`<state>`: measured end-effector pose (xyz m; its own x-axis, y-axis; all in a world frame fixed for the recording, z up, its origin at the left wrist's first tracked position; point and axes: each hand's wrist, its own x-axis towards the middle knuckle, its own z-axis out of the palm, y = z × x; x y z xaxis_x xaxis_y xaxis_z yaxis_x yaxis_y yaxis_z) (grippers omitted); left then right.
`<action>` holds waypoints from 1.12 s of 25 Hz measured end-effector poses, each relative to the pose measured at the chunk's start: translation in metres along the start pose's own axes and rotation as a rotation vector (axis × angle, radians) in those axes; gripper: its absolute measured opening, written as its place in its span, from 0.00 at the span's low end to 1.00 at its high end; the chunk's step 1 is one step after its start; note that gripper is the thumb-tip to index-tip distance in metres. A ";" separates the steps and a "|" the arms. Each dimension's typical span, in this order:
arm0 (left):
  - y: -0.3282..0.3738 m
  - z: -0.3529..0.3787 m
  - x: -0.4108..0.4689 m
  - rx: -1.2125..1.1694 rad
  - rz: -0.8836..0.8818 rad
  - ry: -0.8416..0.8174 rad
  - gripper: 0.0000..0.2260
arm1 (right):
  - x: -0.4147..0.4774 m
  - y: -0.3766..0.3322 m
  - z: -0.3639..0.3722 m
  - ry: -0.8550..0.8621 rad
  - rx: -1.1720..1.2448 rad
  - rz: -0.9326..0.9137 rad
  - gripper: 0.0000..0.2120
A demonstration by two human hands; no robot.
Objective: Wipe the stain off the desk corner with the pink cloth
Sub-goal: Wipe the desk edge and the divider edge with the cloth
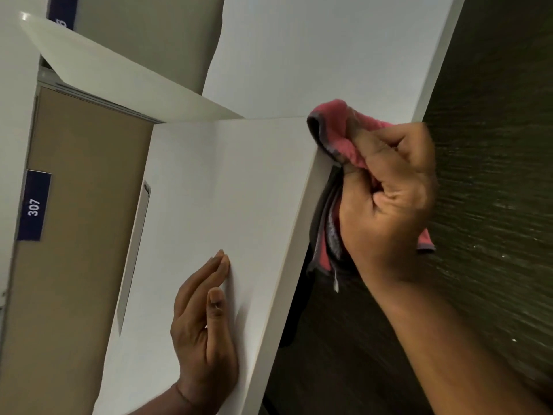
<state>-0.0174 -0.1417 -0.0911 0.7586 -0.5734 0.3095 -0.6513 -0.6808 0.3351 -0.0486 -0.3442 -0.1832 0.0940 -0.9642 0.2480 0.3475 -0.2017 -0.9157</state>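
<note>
The right hand (pixel 389 193) is closed around the bunched pink cloth (pixel 338 130), pressing it on the desk corner (pixel 311 136), while the left hand (pixel 203 319) lies open and flat on the desk (pixel 209 190). The stain is hidden under the cloth — so a missed patch could go unnoticed. Much of the cloth dangles off the edge — a loose grip could let it slip.

Surroundings: partition panels, number plates, adjoining surface, dark carpet.

A tan partition panel (pixel 80 205) is seen at the left, edged by a grey frame; a dark blue number plate (pixel 33 206) reading 307 is fixed to it. A second blue plate (pixel 62 10) is partly shown at the top left, its figures cut off. A further white surface (pixel 314 49) adjoins at the top. Dark, ribbed carpet (pixel 490 175) covers the floor on the right.
</note>
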 end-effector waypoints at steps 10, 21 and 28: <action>-0.003 0.000 -0.001 -0.017 0.000 -0.013 0.22 | 0.005 -0.007 0.002 -0.039 -0.051 0.056 0.13; -0.003 -0.003 -0.001 0.031 0.019 -0.044 0.23 | -0.097 -0.054 -0.023 -0.186 -0.075 0.199 0.17; -0.004 -0.005 -0.001 0.030 -0.006 -0.051 0.23 | -0.015 -0.027 -0.005 -0.038 -0.163 0.103 0.14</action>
<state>-0.0155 -0.1364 -0.0881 0.7627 -0.5915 0.2618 -0.6468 -0.6971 0.3093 -0.0638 -0.3254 -0.1638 0.1572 -0.9747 0.1587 0.1787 -0.1300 -0.9753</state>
